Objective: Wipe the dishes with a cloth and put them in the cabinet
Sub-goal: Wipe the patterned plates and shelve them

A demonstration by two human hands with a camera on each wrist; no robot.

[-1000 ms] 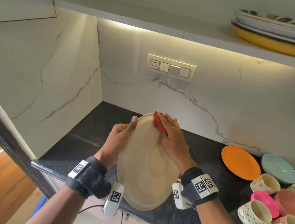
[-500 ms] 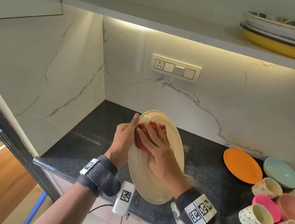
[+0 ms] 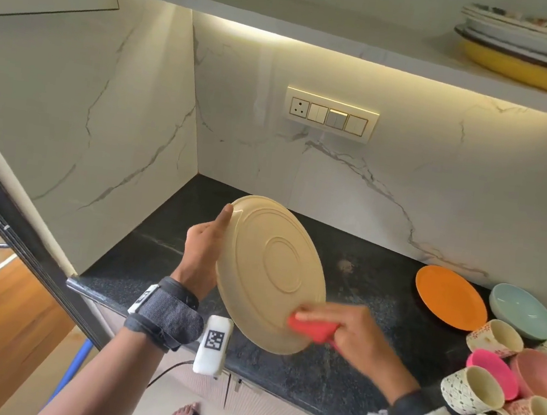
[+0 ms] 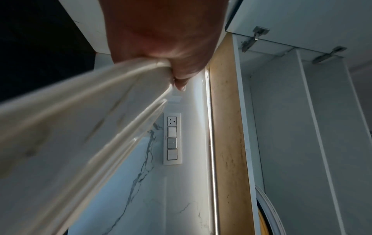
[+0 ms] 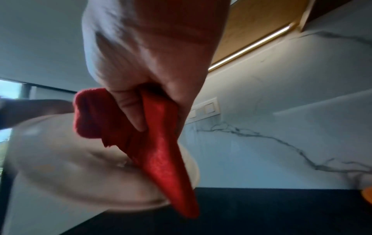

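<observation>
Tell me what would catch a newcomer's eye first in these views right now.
First the big cream plate, held tilted above the dark counter by the left hand at its rim, its ringed underside facing the camera. Next the red cloth, which the right hand presses to the plate's lower edge. Then the bright dishes at the counter's right end: an orange plate, bowls and patterned cups.
</observation>
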